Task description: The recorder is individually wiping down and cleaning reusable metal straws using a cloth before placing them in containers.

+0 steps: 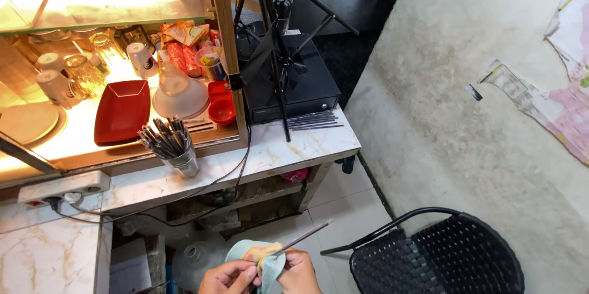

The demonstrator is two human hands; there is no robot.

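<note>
Hands meet at the bottom edge of the head view: left hand (228,277) and right hand (300,272) pinch a pale cloth (261,257) around a thin metal stick (305,237), its long axis slanting up-right toward the black chair (442,257), below the marble counter (270,153).

A small food stall: lit glass display case (123,55) of cups, a cash drawer (288,82), cutlery holder (175,147).
</note>
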